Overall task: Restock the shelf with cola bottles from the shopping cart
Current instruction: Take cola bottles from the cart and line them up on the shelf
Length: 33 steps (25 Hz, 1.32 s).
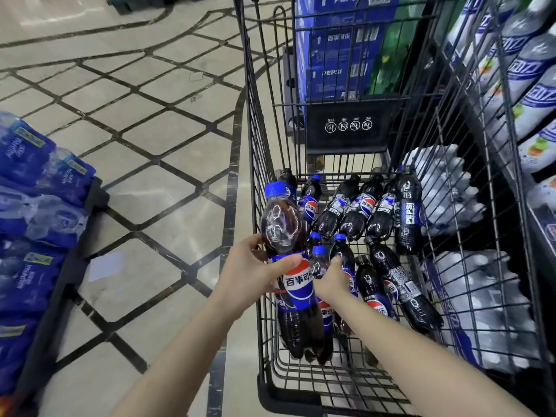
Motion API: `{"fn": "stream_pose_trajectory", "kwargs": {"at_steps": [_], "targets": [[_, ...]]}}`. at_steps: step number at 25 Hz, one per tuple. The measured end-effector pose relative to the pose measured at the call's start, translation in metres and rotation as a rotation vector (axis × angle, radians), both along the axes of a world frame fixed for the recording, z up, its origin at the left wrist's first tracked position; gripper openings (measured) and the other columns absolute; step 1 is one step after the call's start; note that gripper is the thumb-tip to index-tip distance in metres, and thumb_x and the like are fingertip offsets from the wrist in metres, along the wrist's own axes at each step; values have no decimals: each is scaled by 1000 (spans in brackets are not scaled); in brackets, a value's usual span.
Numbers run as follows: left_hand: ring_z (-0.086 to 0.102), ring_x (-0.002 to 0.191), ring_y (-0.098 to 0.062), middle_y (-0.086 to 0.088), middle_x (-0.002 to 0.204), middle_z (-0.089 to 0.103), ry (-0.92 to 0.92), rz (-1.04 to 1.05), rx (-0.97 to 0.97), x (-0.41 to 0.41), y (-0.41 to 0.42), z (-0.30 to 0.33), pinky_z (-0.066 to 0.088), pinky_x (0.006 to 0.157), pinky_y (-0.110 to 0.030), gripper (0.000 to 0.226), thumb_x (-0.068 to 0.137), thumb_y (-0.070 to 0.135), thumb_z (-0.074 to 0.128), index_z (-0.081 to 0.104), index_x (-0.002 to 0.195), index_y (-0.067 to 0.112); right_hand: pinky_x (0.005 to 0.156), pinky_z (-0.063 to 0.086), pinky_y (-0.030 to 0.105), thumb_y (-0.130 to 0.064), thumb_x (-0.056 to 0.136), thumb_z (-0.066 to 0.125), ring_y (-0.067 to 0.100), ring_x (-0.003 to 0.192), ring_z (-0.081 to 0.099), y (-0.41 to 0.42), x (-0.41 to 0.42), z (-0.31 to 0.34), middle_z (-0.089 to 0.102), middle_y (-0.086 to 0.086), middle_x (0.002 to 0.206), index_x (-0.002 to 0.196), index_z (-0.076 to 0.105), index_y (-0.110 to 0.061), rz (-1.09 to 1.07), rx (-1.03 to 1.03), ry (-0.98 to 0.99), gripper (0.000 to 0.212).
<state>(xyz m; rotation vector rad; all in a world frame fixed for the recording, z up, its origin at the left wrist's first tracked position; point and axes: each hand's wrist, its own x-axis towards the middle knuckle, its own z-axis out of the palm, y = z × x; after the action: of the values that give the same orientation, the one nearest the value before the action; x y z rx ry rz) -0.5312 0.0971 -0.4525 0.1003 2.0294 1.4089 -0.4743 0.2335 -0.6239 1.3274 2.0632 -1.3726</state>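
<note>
At the near left corner of the shopping cart [264, 383], a cola bottle [288, 266] with a blue cap stands upright above the wire floor, gripped around its middle by the left hand [249, 275], whose thumb lies across the top of the label while the fingers wrap round the far side. Just right of it, the right hand [332, 281] reaches down among the bottles and closes on a second blue-capped bottle [320, 263]; how firmly it grips cannot be told, since the palm hides the fingers. More cola bottles [361, 212] lie on the cart floor, a row of them across the far end and several more beside the right hand, some with blue caps and some with black. Against the far wall of the cart hangs a black folded child seat panel [349, 127] with white pictograms. Beyond that wall stand blue cola cartons [340, 46]. To the right, through the wire side, shrink-wrapped packs of bottles [481, 296] sit low, and pale bottles [529, 73] line the shelf [541, 218] above. On the left, wrapped packs of water bottles [30, 206] are stacked on the patterned tile floor [150, 145].
</note>
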Motion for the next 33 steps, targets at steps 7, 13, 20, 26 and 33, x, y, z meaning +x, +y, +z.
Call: {"fn": "stream_pose_trajectory", "kwargs": {"at_steps": [7,13,20,26,33], "targets": [[73,74,-22,-9,86,75,-89,8,65,0,0,20,58,54,-33,33,75,7,76,64,106,7,96,48,33,-28,57,91,25,118,56,50,-1,89,59,8,130,136,47,-11,58,53,122,92],[73,70,-17,-2,79,76,-65,-96,75,-7,18,68,57,52,-31,24,76,9,76,64,96,14,96,43,24,-26,58,90,16,109,57,85,-1,212,60,0,124,135,49,-15,148,93,234,89],[72,78,-26,-9,86,76,65,-251,115,-12,41,151,60,64,-40,29,74,18,78,66,99,15,94,48,32,-25,56,90,19,104,61,116,30,347,65,-3,106,118,62,-16,133,191,364,68],[72,83,-32,-8,87,76,97,-424,208,11,38,209,57,66,-42,55,60,31,79,64,109,12,77,59,40,-39,32,89,17,88,69,99,93,413,73,-2,99,109,69,-23,-12,210,438,81],[72,85,-26,-8,89,76,121,-664,268,69,30,252,60,72,-45,33,70,23,78,68,100,12,69,60,41,-10,59,87,22,81,72,51,208,473,74,3,92,99,68,-31,-253,221,521,49]]}}
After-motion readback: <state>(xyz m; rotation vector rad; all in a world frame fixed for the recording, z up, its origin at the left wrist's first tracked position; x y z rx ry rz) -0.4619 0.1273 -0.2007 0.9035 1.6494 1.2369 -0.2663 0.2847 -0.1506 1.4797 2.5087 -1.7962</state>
